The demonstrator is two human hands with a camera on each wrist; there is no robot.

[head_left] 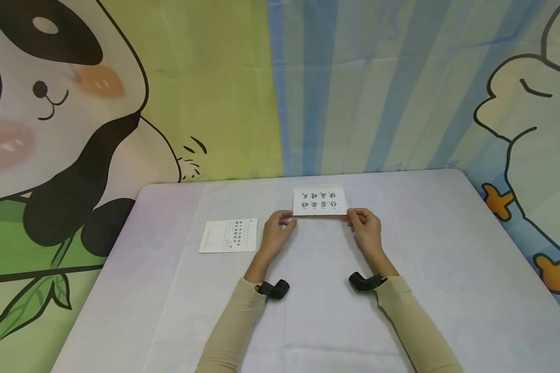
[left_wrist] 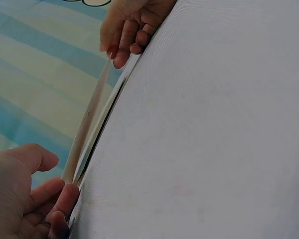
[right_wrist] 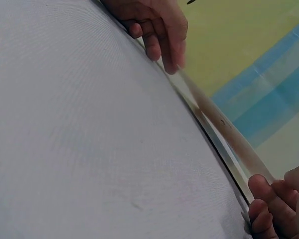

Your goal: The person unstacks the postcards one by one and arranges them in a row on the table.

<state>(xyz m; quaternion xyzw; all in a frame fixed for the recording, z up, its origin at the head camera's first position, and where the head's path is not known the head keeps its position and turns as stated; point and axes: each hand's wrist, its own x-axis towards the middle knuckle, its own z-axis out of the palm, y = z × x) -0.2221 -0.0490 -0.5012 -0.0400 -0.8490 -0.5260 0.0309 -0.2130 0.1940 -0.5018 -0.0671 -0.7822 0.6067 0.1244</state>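
Note:
A white card (head_left: 319,201) with two rows of black characters lies near the back edge of the table, its lettering upside down in the head view. Its near edge (left_wrist: 89,114) is lifted, with a thin layer beneath it. My left hand (head_left: 275,235) holds the left near corner with curled fingers; in the left wrist view the thumb (left_wrist: 42,157) stands a little apart from them. At the right near corner, my right hand (head_left: 366,228) holds the card by its fingertips (right_wrist: 259,186). How the thumbs meet the card is partly hidden.
A second white printed card (head_left: 228,235) lies flat to the left of my left hand. Pale cloth covers the table (head_left: 322,321). Behind rises a backdrop (head_left: 224,103) with a cartoon panda and blue stripes. Each wrist wears a black camera (head_left: 274,289).

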